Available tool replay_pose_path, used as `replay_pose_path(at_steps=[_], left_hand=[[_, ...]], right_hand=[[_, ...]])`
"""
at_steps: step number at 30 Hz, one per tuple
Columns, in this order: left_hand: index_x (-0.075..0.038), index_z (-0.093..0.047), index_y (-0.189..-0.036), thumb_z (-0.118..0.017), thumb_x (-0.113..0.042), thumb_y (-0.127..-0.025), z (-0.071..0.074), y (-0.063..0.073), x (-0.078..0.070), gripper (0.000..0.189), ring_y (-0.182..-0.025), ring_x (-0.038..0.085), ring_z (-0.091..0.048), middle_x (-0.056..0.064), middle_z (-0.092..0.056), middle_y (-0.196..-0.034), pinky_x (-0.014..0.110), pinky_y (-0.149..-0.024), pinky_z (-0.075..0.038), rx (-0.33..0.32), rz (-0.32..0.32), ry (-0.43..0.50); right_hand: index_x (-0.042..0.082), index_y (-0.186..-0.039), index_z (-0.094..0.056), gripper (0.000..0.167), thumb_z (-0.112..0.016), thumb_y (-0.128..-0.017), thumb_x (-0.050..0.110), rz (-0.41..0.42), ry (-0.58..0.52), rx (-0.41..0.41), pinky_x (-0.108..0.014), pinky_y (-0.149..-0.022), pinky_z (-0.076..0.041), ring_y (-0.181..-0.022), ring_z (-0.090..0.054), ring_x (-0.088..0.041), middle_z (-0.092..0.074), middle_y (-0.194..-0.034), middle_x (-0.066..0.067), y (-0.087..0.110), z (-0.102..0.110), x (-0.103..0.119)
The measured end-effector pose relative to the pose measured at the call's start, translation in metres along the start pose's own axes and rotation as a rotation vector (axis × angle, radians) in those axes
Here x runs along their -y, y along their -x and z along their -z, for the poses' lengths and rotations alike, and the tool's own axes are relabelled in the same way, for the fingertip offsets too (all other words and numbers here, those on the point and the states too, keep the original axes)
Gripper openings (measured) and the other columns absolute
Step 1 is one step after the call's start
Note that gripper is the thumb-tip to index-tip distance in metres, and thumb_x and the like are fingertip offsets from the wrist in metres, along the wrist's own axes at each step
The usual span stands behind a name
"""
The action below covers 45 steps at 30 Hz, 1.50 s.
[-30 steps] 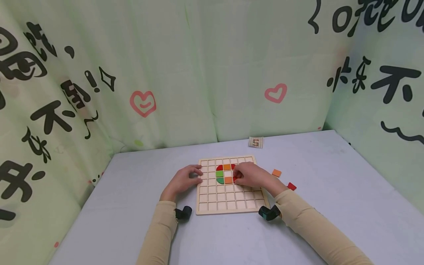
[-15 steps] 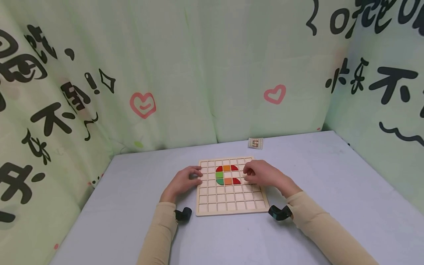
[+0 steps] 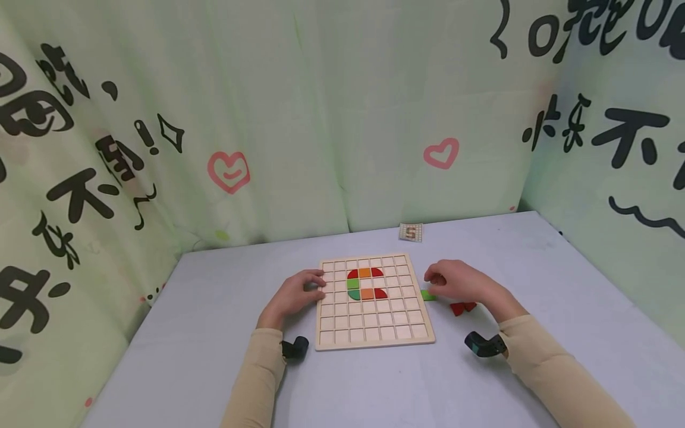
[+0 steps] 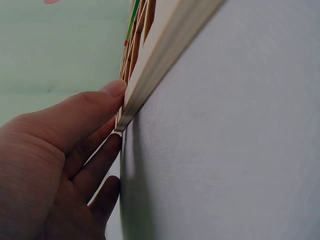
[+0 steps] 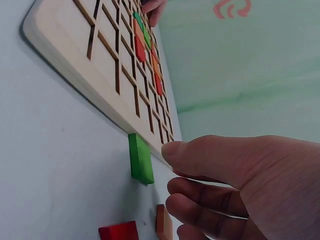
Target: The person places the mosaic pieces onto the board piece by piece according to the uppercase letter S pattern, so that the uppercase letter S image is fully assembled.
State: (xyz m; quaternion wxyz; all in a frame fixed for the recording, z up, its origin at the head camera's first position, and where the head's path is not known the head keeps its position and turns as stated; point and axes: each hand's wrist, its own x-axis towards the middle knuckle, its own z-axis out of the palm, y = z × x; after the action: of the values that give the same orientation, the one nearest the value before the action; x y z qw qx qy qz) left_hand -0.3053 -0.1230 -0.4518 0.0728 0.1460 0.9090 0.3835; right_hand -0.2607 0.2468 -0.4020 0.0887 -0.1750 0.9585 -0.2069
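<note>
A wooden grid board lies on the table, with red, orange and green pieces set in its cells in a C-like outline. At its left rim rests my left hand; in the left wrist view the thumb and fingertips touch the edge. My right hand hovers just off the board's right side, fingers loosely bent, nothing seen between them. Close to its fingertips lies a green block against the board's edge. A red block and an orange block lie nearer that wrist.
A small card with a grid pattern lies at the table's back. Pale green curtains with black lettering and hearts hang behind and at both sides of the white table.
My right hand has drawn back from the board's coloured pieces and moved right, off the board to the loose blocks. The left hand has stayed at the left rim.
</note>
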Motion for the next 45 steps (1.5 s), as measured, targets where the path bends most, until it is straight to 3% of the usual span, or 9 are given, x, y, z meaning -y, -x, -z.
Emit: replay_pose_path(at_steps=[9, 18, 34, 45], left_hand=[[-0.009, -0.073, -0.107, -0.075, -0.013, -0.089, 0.000, 0.000, -0.001, 0.018, -0.146, 0.031, -0.040, 0.007, -0.055, -0.147, 0.050, -0.121, -0.031, 0.003, 0.006, 0.002], [-0.009, -0.073, -0.107, -0.074, -0.013, -0.090, 0.002, -0.001, -0.003, 0.018, -0.146, 0.031, -0.040, 0.006, -0.055, -0.148, 0.049, -0.121, -0.032, -0.002, 0.005, -0.001], [-0.009, -0.073, -0.106, -0.075, -0.012, -0.089, 0.001, -0.001, -0.001, 0.018, -0.146, 0.031, -0.040, 0.007, -0.056, -0.147, 0.050, -0.121, -0.031, 0.005, 0.003, -0.002], [-0.009, -0.073, -0.106, -0.075, -0.013, -0.089, 0.000, 0.000, 0.000, 0.017, -0.146, 0.031, -0.040, 0.007, -0.055, -0.148, 0.050, -0.121, -0.031, 0.006, 0.012, -0.007]], right_hand=[[-0.002, -0.117, -0.067, 0.034, -0.071, -0.089, 0.016, -0.032, -0.022, 0.022, -0.039, -0.082, -0.056, -0.089, -0.058, -0.018, -0.067, -0.107, -0.009, 0.009, -0.006, -0.009], [-0.001, -0.116, -0.069, 0.034, -0.072, -0.088, 0.017, -0.012, 0.010, -0.003, -0.035, -0.079, -0.053, -0.087, -0.054, -0.018, -0.065, -0.103, -0.007, 0.008, -0.009, -0.010], [0.004, -0.110, -0.070, 0.023, -0.073, -0.089, 0.014, 0.000, -0.010, -0.016, -0.026, -0.063, -0.045, -0.077, -0.051, -0.013, -0.059, -0.094, -0.003, 0.008, -0.018, -0.006], [0.003, -0.112, -0.070, 0.027, -0.075, -0.089, 0.016, -0.019, -0.001, -0.033, -0.027, -0.067, -0.047, -0.079, -0.052, -0.015, -0.060, -0.094, -0.003, 0.009, -0.018, -0.009]])
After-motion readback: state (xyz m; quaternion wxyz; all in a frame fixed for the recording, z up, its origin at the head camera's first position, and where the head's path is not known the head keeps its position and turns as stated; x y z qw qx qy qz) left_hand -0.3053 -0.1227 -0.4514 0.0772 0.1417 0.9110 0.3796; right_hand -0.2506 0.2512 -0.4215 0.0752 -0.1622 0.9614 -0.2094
